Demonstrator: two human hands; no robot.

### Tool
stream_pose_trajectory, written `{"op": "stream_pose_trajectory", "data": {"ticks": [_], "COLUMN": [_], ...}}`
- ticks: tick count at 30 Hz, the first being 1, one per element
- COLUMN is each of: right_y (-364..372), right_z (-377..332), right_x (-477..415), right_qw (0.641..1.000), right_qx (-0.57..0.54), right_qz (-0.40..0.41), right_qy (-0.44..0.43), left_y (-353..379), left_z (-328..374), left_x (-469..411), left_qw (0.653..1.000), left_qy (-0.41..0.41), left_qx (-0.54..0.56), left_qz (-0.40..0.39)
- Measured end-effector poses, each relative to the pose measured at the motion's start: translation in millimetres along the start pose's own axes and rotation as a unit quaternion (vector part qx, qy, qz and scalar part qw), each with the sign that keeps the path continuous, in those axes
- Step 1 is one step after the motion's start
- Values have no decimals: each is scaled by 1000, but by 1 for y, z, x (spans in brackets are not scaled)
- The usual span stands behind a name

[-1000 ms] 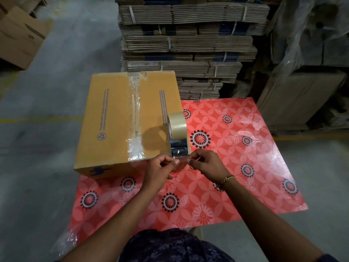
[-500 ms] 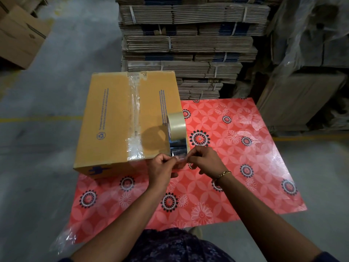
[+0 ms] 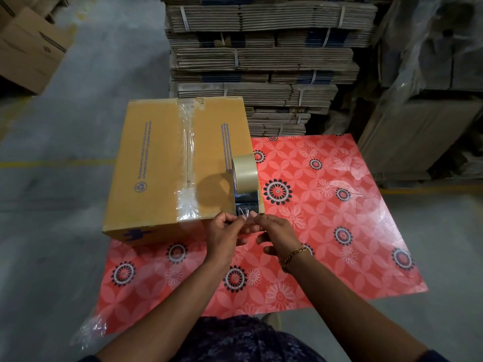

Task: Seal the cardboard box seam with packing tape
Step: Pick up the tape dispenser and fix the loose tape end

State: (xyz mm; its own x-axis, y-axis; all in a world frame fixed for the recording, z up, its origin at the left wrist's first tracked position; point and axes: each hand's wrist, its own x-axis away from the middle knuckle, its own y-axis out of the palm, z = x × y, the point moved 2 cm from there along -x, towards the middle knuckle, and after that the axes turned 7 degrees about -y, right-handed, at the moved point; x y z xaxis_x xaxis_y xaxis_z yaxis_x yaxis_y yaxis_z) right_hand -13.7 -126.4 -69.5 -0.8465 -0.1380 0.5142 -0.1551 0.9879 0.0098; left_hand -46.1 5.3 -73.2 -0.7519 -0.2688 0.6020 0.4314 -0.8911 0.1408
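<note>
With the yellow cardboard box [image 3: 167,165] at eleven o'clock on the red floral tabletop [image 3: 339,231], both hands [image 3: 224,235] [image 3: 277,233] pinch the clear tape end [image 3: 245,218] from the beige packing-tape roll [image 3: 245,173]; pull it taut and flat.

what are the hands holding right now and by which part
Both the left hand and right hand pinch the loose end of clear tape pulled from the tape roll on the cardboard box.

— What's the box [image 3: 156,163] like?

— Matt tan cardboard, with a strip of clear tape [image 3: 187,163] down my seam, glossy and wrinkled.

— And the roll?

— The tape roll [image 3: 244,173] is smooth, pale plastic film, shiny where it peels. The red floral sheet [image 3: 326,231] beneath looks slick under clear film.
</note>
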Motion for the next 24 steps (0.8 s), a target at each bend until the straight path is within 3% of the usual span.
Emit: {"op": "stream_pose_trajectory", "data": {"ticks": [7,11,17,24], "right_y": [4,3,0,3], "right_z": [-5,-3,0,-2], "right_x": [-4,-2,1,6], "right_qw": [999,999,1000,999], "right_qx": [18,2,4,22], "right_qz": [3,15,1,-3], "right_qy": [-45,-40,-20,-41], "left_y": [-4,-20,-19,3], "left_z": [-4,-7,-5,-6], "left_x": [10,8,10,8], "left_qw": [999,988,991,995], "left_qy": [-10,-38,-80,-51], "left_qx": [22,101,-100,-72], "left_qz": [43,112,-31,-42]}}
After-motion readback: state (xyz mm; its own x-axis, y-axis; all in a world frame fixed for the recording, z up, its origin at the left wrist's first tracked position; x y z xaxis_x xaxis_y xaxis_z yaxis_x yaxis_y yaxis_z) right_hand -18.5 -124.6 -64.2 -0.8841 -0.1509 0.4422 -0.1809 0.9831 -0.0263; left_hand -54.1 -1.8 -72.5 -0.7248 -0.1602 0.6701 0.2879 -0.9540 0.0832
